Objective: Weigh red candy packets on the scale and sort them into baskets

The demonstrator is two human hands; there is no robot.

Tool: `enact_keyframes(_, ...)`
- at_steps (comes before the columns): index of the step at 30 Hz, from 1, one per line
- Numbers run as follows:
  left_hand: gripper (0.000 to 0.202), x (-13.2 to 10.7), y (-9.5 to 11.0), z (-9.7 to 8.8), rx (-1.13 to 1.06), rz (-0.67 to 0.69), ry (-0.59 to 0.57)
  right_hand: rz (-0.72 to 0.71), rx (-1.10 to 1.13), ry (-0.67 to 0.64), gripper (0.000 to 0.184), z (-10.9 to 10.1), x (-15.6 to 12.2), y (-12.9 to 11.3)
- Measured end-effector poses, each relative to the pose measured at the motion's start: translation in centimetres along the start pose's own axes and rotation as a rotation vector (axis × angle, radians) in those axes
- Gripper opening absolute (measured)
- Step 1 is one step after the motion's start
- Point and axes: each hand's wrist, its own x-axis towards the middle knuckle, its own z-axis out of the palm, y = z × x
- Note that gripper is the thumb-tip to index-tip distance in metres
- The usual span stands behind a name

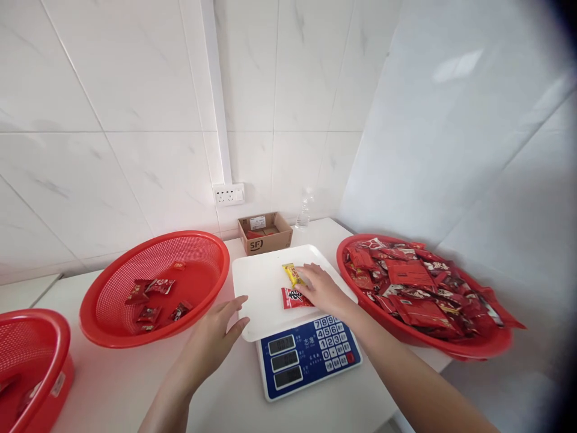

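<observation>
A white weighing tray [259, 276] lies on a digital scale [311, 358] with a blue keypad panel. On the tray are a small yellow packet [291, 273] and a red packet with dark lettering [293, 299]. My right hand [322, 288] reaches over the tray's right side, its fingers apart at the yellow packet and its thumb by the red one. Whether the fingertips press on either packet, I cannot tell. At the tray's left edge, my left hand [220, 331] is open, thumb and fingers spread, holding nothing.
To the right, a red basket [345, 249] is heaped with red packets. A red perforated basket [112, 282] at left holds several packets; another red basket [63, 349] stands nearer. Behind the tray are a cardboard box [270, 242] and a clear plastic bottle [305, 209], near the tiled wall.
</observation>
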Motion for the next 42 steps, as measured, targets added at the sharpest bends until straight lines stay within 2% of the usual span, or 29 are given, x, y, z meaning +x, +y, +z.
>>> enact_keyframes(3,0.042,-0.1,0.0,0.0,-0.001,-0.002,-0.001,0.019,-0.055,-0.049,0.038,0.6,-0.1,-0.8)
enact_keyframes(7,0.042,0.0,-0.1,0.1,0.009,0.005,-0.009,-0.001,-0.020,-0.087,0.032,0.8,-0.1,-1.6)
enact_keyframes(11,0.040,0.2,-0.6,0.2,0.018,0.015,0.024,-0.063,0.033,0.022,0.022,0.2,-0.3,-2.6)
enact_keyframes(14,0.043,0.3,-0.8,0.5,0.008,0.068,0.107,-0.207,0.176,0.094,0.015,-0.6,-1.4,-4.1)
enact_keyframes(16,0.052,0.1,-0.4,0.9,-0.042,0.170,0.148,-0.373,0.313,-0.016,0.014,-1.4,-2.7,-5.6)
enact_keyframes(19,0.059,-0.5,0.9,1.6,-0.188,0.355,0.061,-0.596,0.483,-0.272,0.016,-2.5,-4.7,-7.9)
enact_keyframes(21,0.049,-0.9,2.0,1.9,-0.279,0.429,-0.019,-0.625,0.570,-0.364,0.019,-3.4,-5.9,-8.9)
enact_keyframes(23,0.040,-1.1,2.8,2.0,-0.327,0.458,-0.028,-0.571,0.590,-0.383,0.021,-4.3,-6.8,-9.0)
enact_keyframes(25,0.034,-1.0,3.1,1.8,-0.341,0.449,0.029,-0.457,0.531,-0.325,0.030,-5.4,-7.3,-8.1)
enact_keyframes(27,0.030,-0.8,2.8,1.4,-0.338,0.398,0.114,-0.287,0.420,-0.175,0.033,-6.6,-7.6,-5.9)
enact_keyframes(30,0.033,-0.5,1.6,1.0,-0.342,0.263,0.242,0.014,0.150,0.091,0.034,-8.6,-8.1,-0.6)
enact_keyframes(33,0.040,-0.2,0.4,0.8,-0.346,0.145,0.310,0.268,-0.222,0.262,0.038,-10.3,-8.9,5.3)
enact_keyframes(35,0.043,-0.1,0.1,0.8,-0.343,0.105,0.334,0.418,-0.373,0.236,0.041,-10.9,-9.5,8.5)
enact_keyframes(37,0.045,0.0,0.1,0.8,-0.343,0.089,0.346,0.498,-0.433,0.169,0.036,-11.1,-9.8,10.4)
enact_keyframes(39,0.046,0.1,0.3,0.8,-0.351,0.081,0.339,0.510,-0.451,0.133,0.033,-11.2,-9.6,11.1)
enact_keyframes(42,0.045,0.1,0.6,0.9,-0.371,0.087,0.323,0.482,-0.472,0.117,0.035,-11.3,-8.6,10.6)
